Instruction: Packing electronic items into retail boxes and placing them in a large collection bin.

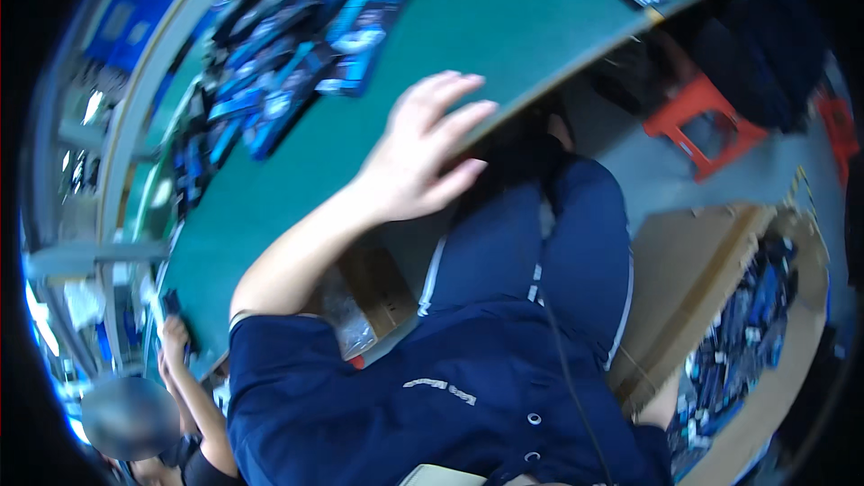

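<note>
Table (504, 27) near left fingers (468, 119); carton (688, 256), red stool (681, 117) rightward.

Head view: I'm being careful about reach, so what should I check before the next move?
1. Left hand free: ok, fingers spread, nothing held.
2. Left hand off the green table: cannot tell, they overlap in view.
3. Right hand visible: not ok, only some forearm shows beside the carton.
4. Carton open: ok, blue and dark pieces show inside.
5. Orange stool clear of the legs: ok, apart.
</note>
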Action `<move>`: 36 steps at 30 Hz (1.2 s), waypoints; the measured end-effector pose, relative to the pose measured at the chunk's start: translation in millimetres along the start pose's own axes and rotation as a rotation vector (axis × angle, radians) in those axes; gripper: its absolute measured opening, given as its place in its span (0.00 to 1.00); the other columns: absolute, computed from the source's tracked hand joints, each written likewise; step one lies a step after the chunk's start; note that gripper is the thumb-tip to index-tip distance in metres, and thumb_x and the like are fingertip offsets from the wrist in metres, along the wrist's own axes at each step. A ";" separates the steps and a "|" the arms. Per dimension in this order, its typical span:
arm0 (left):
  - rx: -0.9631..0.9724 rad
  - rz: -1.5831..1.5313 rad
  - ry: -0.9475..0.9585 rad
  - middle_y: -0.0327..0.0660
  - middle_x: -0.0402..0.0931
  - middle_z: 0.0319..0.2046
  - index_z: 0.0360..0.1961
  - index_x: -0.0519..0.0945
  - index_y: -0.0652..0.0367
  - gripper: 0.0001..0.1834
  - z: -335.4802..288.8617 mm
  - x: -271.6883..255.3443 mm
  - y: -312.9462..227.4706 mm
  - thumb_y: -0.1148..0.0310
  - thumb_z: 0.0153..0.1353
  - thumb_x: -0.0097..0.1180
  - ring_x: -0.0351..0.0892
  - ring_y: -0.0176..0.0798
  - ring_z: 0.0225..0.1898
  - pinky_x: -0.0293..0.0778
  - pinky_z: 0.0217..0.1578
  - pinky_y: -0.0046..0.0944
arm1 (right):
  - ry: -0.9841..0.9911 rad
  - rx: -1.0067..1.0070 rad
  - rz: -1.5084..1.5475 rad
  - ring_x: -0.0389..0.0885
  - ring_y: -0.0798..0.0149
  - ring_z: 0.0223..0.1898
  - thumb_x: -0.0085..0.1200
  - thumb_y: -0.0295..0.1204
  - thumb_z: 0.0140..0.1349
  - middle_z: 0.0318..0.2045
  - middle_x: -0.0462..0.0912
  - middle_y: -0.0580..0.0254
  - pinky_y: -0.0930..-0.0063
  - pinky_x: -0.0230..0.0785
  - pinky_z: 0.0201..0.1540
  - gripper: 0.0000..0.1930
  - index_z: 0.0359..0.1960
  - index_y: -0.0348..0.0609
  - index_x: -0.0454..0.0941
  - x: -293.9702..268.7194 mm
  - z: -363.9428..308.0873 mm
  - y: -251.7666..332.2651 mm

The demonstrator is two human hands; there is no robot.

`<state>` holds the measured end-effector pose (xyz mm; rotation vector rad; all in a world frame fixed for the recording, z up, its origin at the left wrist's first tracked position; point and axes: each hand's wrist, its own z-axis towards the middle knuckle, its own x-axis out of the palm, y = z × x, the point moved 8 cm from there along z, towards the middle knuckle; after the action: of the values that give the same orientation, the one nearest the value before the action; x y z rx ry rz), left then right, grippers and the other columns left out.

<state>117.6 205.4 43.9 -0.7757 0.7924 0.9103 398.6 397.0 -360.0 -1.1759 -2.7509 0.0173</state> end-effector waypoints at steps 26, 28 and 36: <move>0.183 -0.297 0.155 0.56 0.67 0.59 0.51 0.77 0.62 0.26 69.7 10.4 -89.7 0.60 0.52 0.65 0.71 0.56 0.58 0.67 0.57 0.48 | 0.582 -1.693 -0.449 0.80 0.57 0.45 0.62 0.32 0.50 0.46 0.78 0.53 0.63 0.73 0.49 0.32 0.56 0.31 0.67 -263.3 -413.7 94.4; 0.040 -0.621 0.182 0.53 0.57 0.66 0.66 0.58 0.64 0.60 94.3 19.1 -114.9 0.50 0.36 0.77 0.66 0.50 0.62 0.64 0.59 0.46 | 0.805 -1.711 -0.728 0.75 0.57 0.50 0.66 0.33 0.47 0.50 0.74 0.54 0.62 0.68 0.53 0.38 0.59 0.32 0.63 -171.2 -426.6 35.4; -0.122 -0.930 -0.148 0.60 0.72 0.49 0.65 0.53 0.67 0.55 105.0 8.3 -106.9 0.61 0.37 0.70 0.74 0.59 0.51 0.71 0.54 0.48 | 1.142 -1.340 -1.064 0.67 0.53 0.62 0.53 0.37 0.57 0.62 0.66 0.50 0.62 0.54 0.66 0.36 0.65 0.32 0.56 -34.6 -384.7 -81.2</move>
<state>242.0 253.9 112.5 -1.0347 0.1798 0.1683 418.5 297.4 21.4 0.4323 -1.6652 -1.9741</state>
